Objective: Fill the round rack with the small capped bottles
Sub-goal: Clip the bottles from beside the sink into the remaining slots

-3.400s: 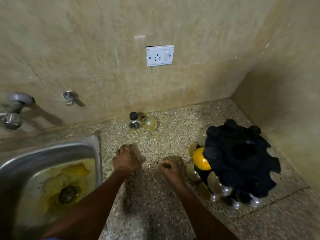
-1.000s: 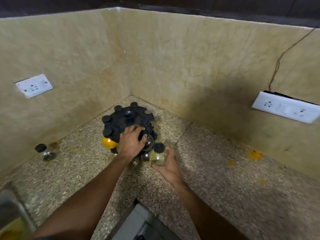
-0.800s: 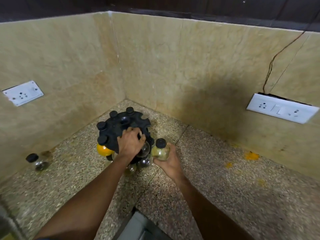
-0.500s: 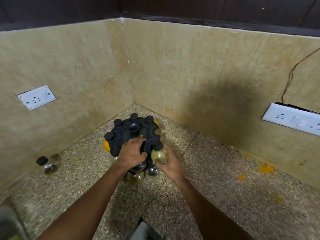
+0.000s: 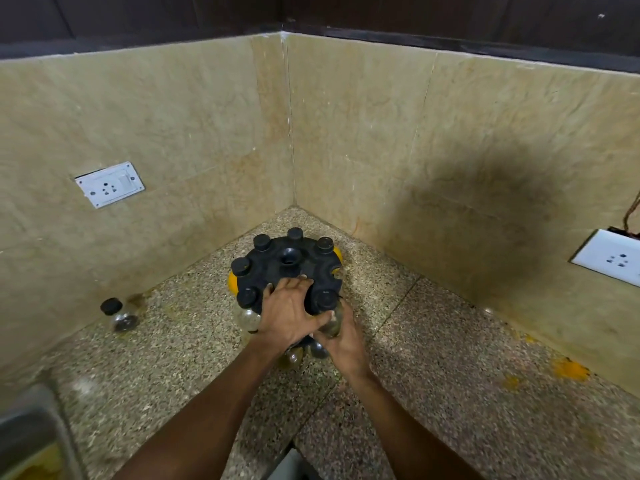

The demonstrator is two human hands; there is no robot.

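Both hands are working at the near edge of the round rack, which is sitting on the speckled tabletop in the corner. My left hand is pressing flat on the rack's black top, fingers spread, steadying it rather than gripping anything. My right hand is wrapping around a small capped bottle and seating it into a front slot. Five other black caps are already showing around the rim, and at least one notch on the right side is looking empty. One more bottle is waiting by the left wall, well apart from the rack. No labels or writing are readable anywhere.
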